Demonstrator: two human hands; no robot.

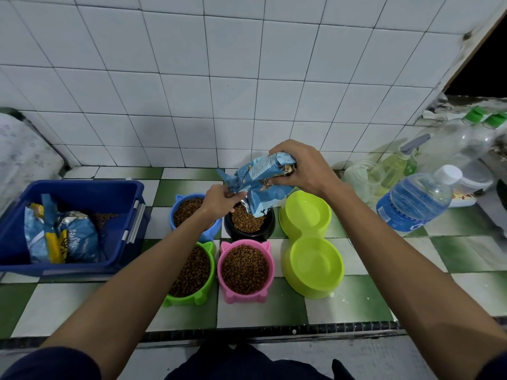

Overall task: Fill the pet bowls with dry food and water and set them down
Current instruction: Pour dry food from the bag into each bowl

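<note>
Four bowls got kibble; both hands (222,198) (301,167) gripping crinkly blue food pouch (263,185) over round black bowl (249,223). Lime plastic double bowl (312,242) dry, water pending.

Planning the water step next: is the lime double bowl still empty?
Empty. Both wells of the lime double bowl show bare plastic, no kibble; water cannot be ruled out.

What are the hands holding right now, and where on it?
Both hold the blue food bag: the right hand grips its upper bunched end, the left hand pinches the edge at its opening, over the black bowl.
</note>
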